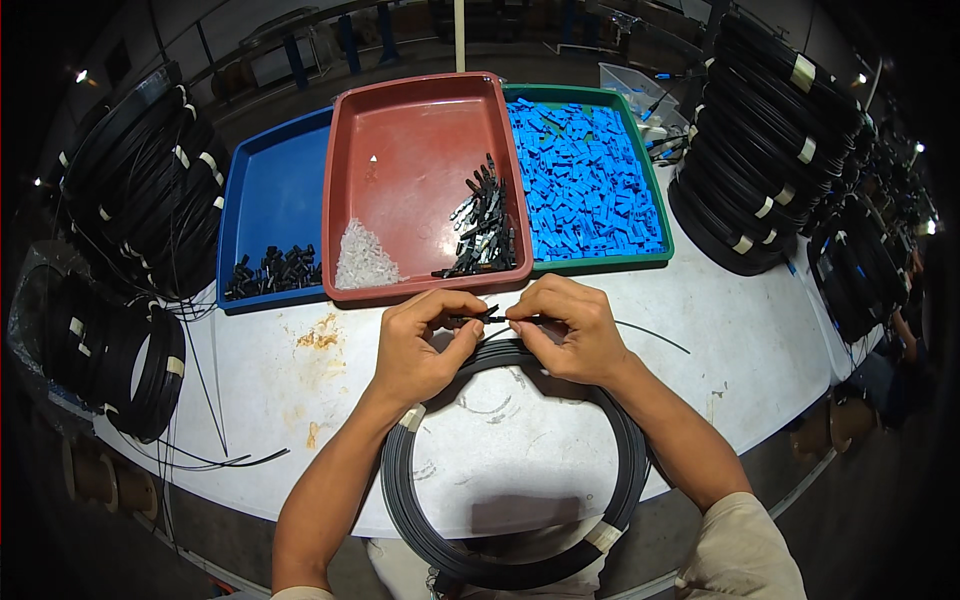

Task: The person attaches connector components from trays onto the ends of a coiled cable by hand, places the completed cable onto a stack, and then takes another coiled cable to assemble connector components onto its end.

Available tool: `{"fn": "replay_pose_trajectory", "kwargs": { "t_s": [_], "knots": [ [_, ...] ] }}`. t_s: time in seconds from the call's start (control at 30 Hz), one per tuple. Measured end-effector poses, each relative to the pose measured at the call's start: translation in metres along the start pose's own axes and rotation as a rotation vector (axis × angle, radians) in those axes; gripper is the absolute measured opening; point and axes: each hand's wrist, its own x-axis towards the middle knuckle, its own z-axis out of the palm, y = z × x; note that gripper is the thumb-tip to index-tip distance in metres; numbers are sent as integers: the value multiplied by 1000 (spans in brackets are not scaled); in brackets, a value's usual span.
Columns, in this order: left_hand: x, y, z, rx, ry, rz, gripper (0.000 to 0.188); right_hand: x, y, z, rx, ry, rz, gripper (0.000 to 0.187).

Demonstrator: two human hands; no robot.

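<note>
In the middle of the table, my left hand (pixel 422 340) pinches a small black connector (pixel 490 315) between thumb and fingers. My right hand (pixel 572 325) faces it, its fingertips closed on a thin black cable (pixel 655 336) whose loose length curves out to the right. Connector and cable tip meet between the fingertips; the fingers hide how far one sits inside the other. Beneath both wrists lies a coil of black cable (pixel 396 490), bound with pale tape and overhanging the table's near edge.
A red tray (pixel 425 288) holds clear small parts and black connector parts. Black pieces lie in the blue tray (pixel 275 180) to its left; bright blue parts fill the green tray (pixel 610 263) to its right. Tall cable coil stacks (pixel 140 200) flank the white table (pixel 740 320).
</note>
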Motion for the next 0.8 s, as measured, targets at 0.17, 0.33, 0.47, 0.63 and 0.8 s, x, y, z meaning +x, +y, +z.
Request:
{"fn": "replay_pose_trajectory", "kwargs": {
  "t_s": [0.17, 0.33, 0.47, 0.63, 0.8],
  "knots": [
    [-1, -4, 4, -111, 49, -13, 18, 0, 1, 1, -13, 27, -33, 10],
    [-1, -3, 3, -125, 36, -24, 18, 0, 0, 1, -7, 20, -8, 10],
    [-1, -3, 2, -125, 27, -27, 18, 0, 1, 2, 6, 34, -12, 11],
    [-1, -2, 2, -137, 25, -44, 18, -1, 2, 2, -9, 31, -30, 11],
    [-1, -4, 3, -130, 25, -44, 17, -1, 5, 3, -6, 45, -59, 13]
  ]
}}
